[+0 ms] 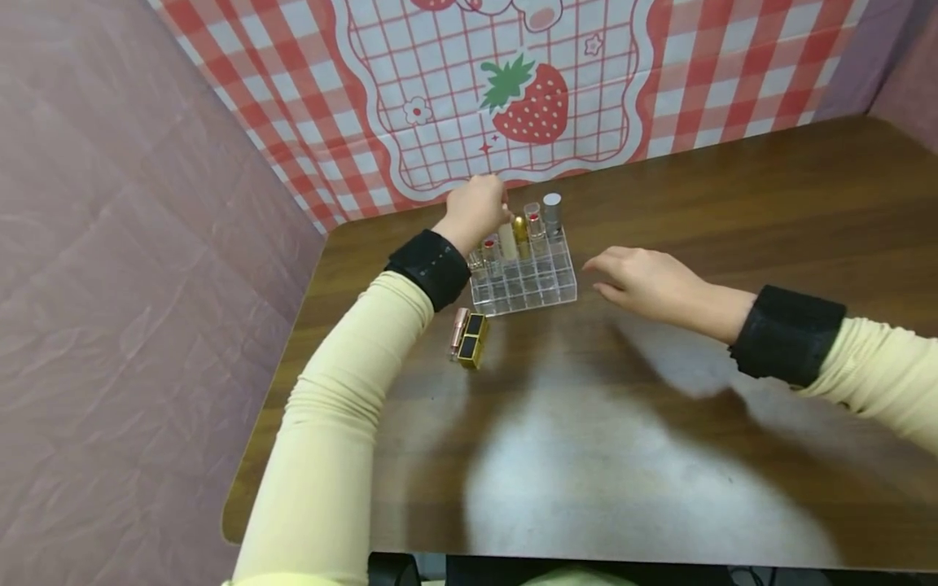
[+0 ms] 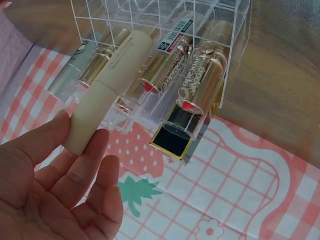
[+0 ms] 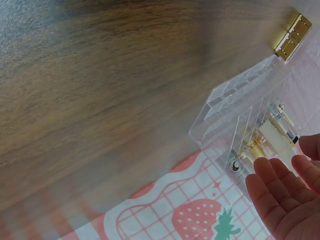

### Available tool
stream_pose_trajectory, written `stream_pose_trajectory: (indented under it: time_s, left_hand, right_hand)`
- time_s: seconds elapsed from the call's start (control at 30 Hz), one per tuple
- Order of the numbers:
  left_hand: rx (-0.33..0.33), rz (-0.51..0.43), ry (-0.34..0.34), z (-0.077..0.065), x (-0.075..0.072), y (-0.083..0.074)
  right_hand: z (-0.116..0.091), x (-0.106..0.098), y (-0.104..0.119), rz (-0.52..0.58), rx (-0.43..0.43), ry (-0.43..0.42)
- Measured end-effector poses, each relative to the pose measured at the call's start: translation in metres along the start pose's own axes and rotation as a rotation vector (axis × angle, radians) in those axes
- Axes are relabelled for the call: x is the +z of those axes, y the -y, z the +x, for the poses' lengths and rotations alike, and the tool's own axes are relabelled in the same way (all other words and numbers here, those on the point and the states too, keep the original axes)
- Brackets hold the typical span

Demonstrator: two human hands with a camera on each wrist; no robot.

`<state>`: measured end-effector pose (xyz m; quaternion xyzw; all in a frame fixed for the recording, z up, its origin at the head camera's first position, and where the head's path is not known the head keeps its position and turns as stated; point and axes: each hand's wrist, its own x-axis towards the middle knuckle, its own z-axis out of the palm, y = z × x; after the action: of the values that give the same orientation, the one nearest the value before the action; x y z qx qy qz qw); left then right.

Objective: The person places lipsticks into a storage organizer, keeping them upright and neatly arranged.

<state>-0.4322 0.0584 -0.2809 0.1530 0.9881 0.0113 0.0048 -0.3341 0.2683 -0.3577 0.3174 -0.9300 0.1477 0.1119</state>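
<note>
My left hand (image 1: 476, 210) pinches the end of a cream lipstick tube (image 2: 107, 90) between thumb and fingers. The tube's other end is in the clear lipstick organizer (image 1: 523, 289). Around it in the organizer are several other lipsticks: clear-capped ones with red showing (image 2: 195, 85), a gold one (image 1: 520, 230), and a silver tube (image 1: 553, 212) at the right back corner. Just right of the organizer, my right hand (image 1: 648, 281) hovers over the table with fingers extended and holds nothing.
A black-and-gold lipstick (image 1: 473, 342) and a rose-gold one (image 1: 459, 330) lie on the wooden table (image 1: 601, 505) in front of the organizer. Behind stands a red checked strawberry cloth (image 1: 454, 106). A pinkish cloth (image 1: 132, 285) hangs along the left side.
</note>
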Motion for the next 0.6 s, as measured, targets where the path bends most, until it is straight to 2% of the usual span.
stream_pose_trajectory:
  time_s: [0.3, 0.5, 0.6]
  left_hand:
    - [0.000, 0.045, -0.001, -0.0015, -0.0020, 0.0005]
    - [0.036, 0.140, 0.024, -0.0037, -0.0040, -0.0055]
    - [0.053, 0.173, 0.003, -0.0046, -0.0015, -0.0055]
  right_hand:
    - [0.0032, 0.0037, -0.0013, 0.022, -0.019, 0.004]
    - [0.0035, 0.0052, -0.0024, 0.027, -0.008, -0.002]
    - [0.0051, 0.0060, -0.0020, 0.036, -0.014, 0.004]
